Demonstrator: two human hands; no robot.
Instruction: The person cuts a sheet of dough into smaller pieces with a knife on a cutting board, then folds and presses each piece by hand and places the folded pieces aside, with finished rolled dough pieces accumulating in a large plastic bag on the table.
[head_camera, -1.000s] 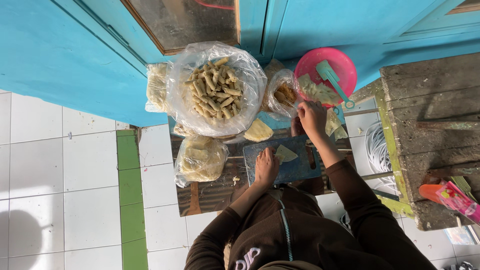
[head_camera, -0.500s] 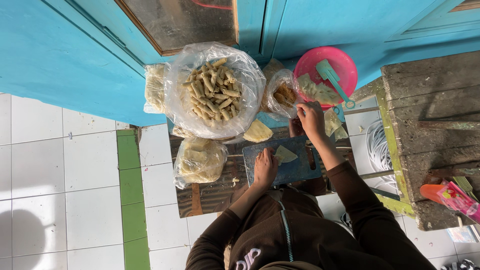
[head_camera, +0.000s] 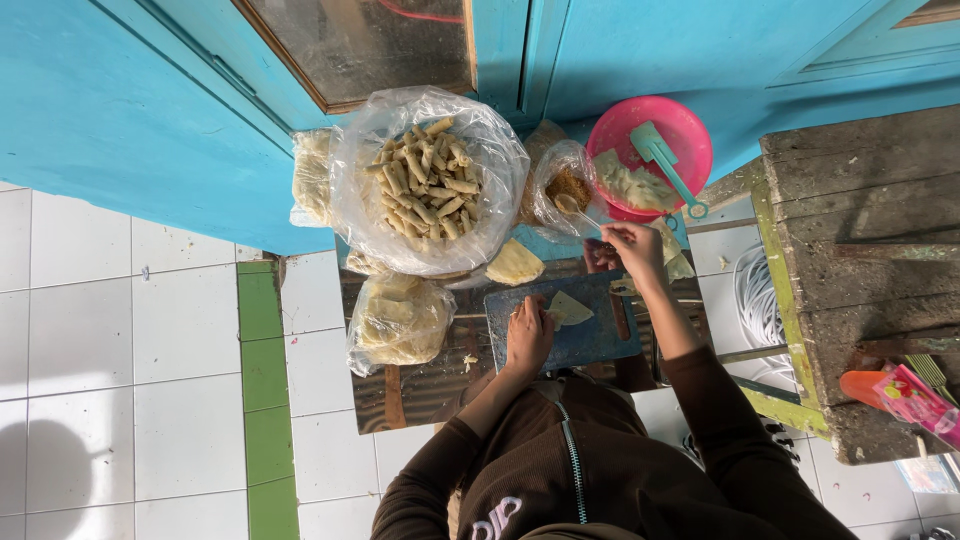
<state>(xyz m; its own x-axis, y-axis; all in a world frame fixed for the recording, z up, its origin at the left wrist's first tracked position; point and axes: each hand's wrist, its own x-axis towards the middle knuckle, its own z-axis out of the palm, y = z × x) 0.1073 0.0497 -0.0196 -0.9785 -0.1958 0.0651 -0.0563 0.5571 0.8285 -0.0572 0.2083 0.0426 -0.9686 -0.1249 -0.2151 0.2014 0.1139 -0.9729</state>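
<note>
Pinning a thin wrapper (head_camera: 570, 308) flat on the dark board (head_camera: 600, 335) with my left hand (head_camera: 528, 335), fingers spread, I pinch a spoon (head_camera: 578, 208) in my right hand (head_camera: 632, 247), dipping into the small filling bag (head_camera: 568, 187). Next I judge the scoop must travel back onto that wrapper. Beyond the board, the big bag of finished rolls (head_camera: 428, 180) and the pink bowl (head_camera: 690, 130) crowd close.

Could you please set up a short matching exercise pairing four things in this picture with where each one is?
Things:
1. Wrapper
2. Spoon
3. Rolls
4. Scoop

Places:
A. In the pink bowl
B. In the large clear bag
C. On the blue board, at the left hand
D. In the right hand, reaching into the small bag

Pairs: 1-C, 2-D, 3-B, 4-A
</note>
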